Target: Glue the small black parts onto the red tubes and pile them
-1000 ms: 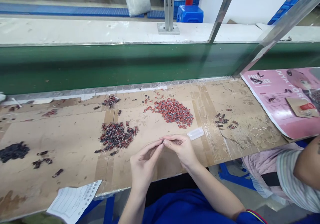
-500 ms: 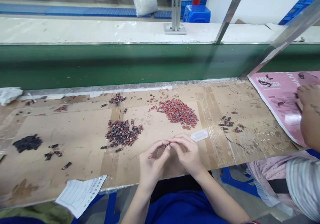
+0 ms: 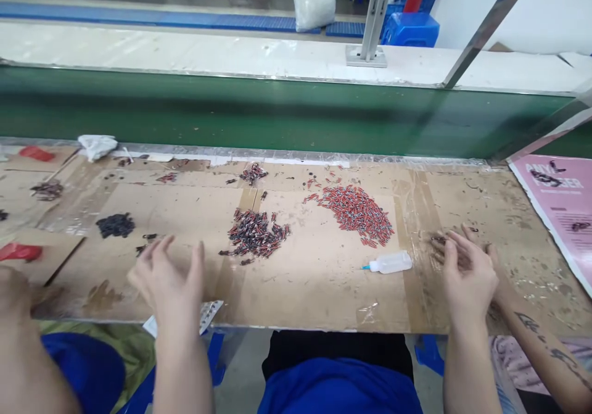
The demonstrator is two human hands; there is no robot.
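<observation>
Moved apart since they met fingertip to fingertip, the left hand and right hand are now at opposite sides. Fingers spread, the left is nearest the loose dark pieces beside the black pile. The right's fingers curl toward its thumb, before a co-worker's hand; whether it pinches anything, I cannot tell. Between them, the dark-and-red pile, red pile and blue-tipped bottle lie on the surface.
</observation>
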